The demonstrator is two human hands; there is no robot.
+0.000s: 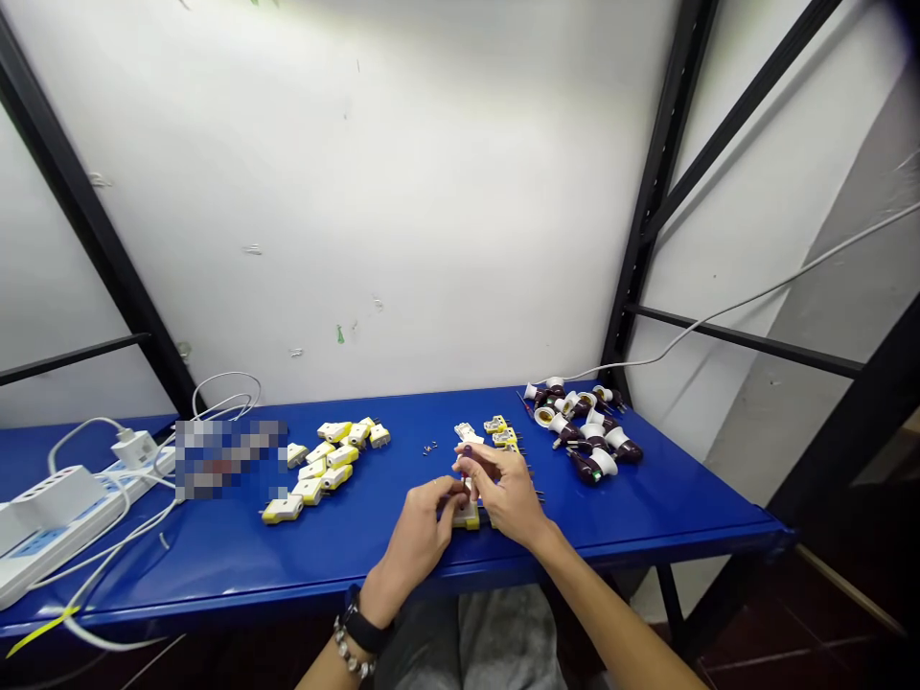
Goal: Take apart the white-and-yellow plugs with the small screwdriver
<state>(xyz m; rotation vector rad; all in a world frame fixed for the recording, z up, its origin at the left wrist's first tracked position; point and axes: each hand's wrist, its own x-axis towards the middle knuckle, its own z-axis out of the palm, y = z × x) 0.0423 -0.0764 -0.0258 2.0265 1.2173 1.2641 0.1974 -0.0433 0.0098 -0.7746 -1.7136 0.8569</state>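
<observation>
In the head view, my right hand [507, 489] pinches a small screwdriver [468, 450] with a dark handle, held upright with its tip pointing down. Under it lies a white and yellow plug [467, 518], near the front edge of the table. My left hand [421, 527] has its fingers closed at the plug's left side, steadying it; its fingertips partly cover the plug. Beyond my hands are white plug covers [469, 434] and a column of open yellow plug halves [495, 424] with metal pins, partly hidden by my right hand. Several tiny screws [429, 448] lie loose left of them.
Several white and yellow plugs [337, 457] are grouped left on the blue table [388, 556]. Dark lamp holders with white sockets [593, 436] pile up at the right, beside a thin red screwdriver [525, 403]. Power strips [72, 517] with cables fill the far left. Black shelf posts [651, 192] frame the table.
</observation>
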